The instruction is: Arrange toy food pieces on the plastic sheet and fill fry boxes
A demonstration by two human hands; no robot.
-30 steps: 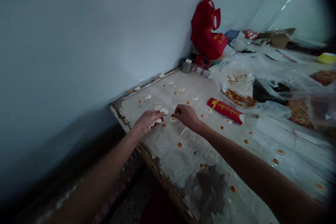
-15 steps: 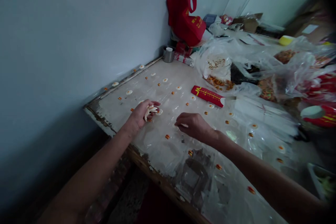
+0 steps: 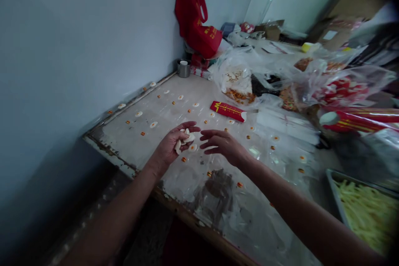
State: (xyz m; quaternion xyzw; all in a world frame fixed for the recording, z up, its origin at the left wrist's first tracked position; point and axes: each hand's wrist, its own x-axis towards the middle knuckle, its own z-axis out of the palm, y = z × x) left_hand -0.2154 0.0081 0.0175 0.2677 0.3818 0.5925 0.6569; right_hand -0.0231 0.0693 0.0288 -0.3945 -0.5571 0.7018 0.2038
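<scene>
Head view: holds a small bunch of white pieces (image 3: pixel 188 137) in left hand (image 3: pixel 170 145), with thumb pressed to them and upper fingers stretched out. Spreads right hand (image 3: pixel 226 143) loosely, with fingertips right up by left fingertips; can't tell if touching. Has both hands over table (image 3: pixel 124 145), in from left corner and nearer to close edge than to far side.

Shows one egg-like piece (image 3: pixel 193 148) lying flat on table, just below left fingertips, and one burger-like piece (image 3: pixel 183 159) just beside it, toward close edge. Shows more of both kinds in spaced rows, from edge along wall (image 3: pixel 93 50) across to right side of table. Includes a couple of each right at wall edge.

Shows red carton (image 3: pixel 229 111) lying flat beyond right hand, with yellow print, and white sheets (image 3: pixel 286 126) right of it. At far end of wall edge: upright metal cup (image 3: pixel 183 70), with red bag (image 3: pixel 198 29) behind it, against wall. Toward far side: heap of clear plastic bags (image 3: pixel 238 81), some with orange bits inside. At right side: metal tray (image 3: pixel 332 187) of pale yellow strips (image 3: pixel 364 212). Toward close edge: dark patch (image 3: pixel 218 195) on table top. Rather blurred at far right; can't make out everything there.
</scene>
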